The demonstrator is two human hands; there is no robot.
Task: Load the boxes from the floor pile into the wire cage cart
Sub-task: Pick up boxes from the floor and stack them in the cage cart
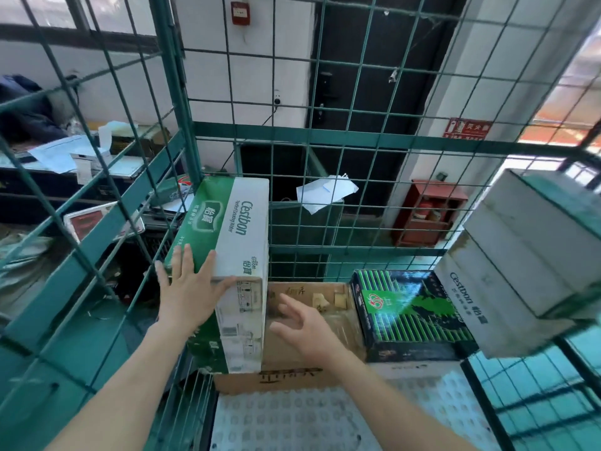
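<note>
Stacking stage, inside cart (325, 143). Found top box (234, 222) in the cart's left rear corner, close against the wire side, sat on lower box (240, 349) of the same green-and-white print. Logged left hand (190, 284) flat on the top box's near upper edge, fingers straight and spread, grip fully open, nothing clasped; read as pressing or steadying, not holding. Logged right hand (305, 323) just right of that stack, apart from the cardboard, fingers loosely spread, grip open and empty. Saw brown carton (292, 379) lying low in the middle, black box (406, 320) beside it to the right, white stack (507, 271) at far right. Could not tell whether lower box sat on the carton or only beside it. Could not see the floor pile.

Judged top box heavy: printed as drinking water, so probably full bottles. Expected stiff corrugated walls and a weaker top panel. Judged the printed surface smooth, fairly slippery to bare palms. Recommended taking hold low, palms under opposite bottom edges or on the short ends, never by the top flaps. Recommended pushing on the near face to square it over lower box. Flagged a risk: tall narrow stack, liable to tip toward the open gap on the right if shoved off-centre. Rated the task partly done, with several boxes in and room left in the middle.
</note>
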